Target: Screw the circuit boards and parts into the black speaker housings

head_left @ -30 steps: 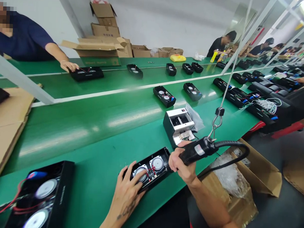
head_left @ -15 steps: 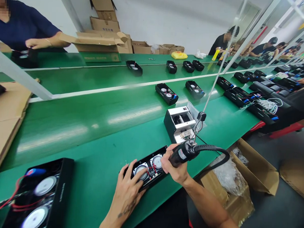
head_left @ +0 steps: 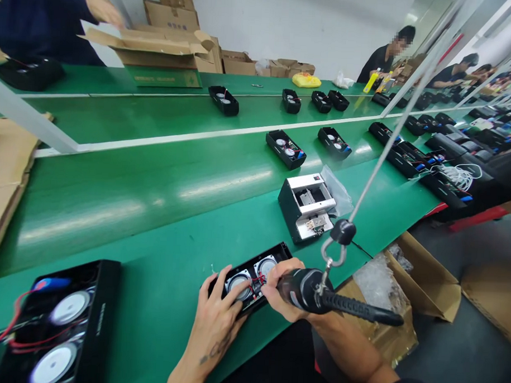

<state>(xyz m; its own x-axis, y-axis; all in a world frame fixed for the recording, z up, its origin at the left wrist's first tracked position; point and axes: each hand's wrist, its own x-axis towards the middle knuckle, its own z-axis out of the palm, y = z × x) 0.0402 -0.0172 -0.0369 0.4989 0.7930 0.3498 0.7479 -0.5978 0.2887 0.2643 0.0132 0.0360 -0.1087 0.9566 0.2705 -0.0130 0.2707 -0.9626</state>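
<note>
A black speaker housing (head_left: 283, 251) with two round speakers and red wires lies at a slant on the green bench. Steadying it is my left hand (head_left: 216, 313), its fingers over the far edge and one reaching inside near the left speaker. My right hand (head_left: 280, 302) is wrapped around a black electric screwdriver (head_left: 306, 288), which hangs from a cord by a metal hook. The screwdriver leans over the right part of the housing; its tip is hidden behind my fingers. Just beyond stands a black and silver screw feeder (head_left: 307, 207).
At the near left sits another speaker housing (head_left: 102, 320) with a blue part and red wires. More housings (head_left: 285, 149) rest on the green belt beyond. Open cardboard boxes (head_left: 428, 281) stand on the floor at right. Co-workers (head_left: 379, 59) are across the line.
The screwdriver's rear end has swung down and toward me, and my right hand has shifted slightly left and down. My left hand stays on the housing. The co-worker's arm at upper left has lifted.
</note>
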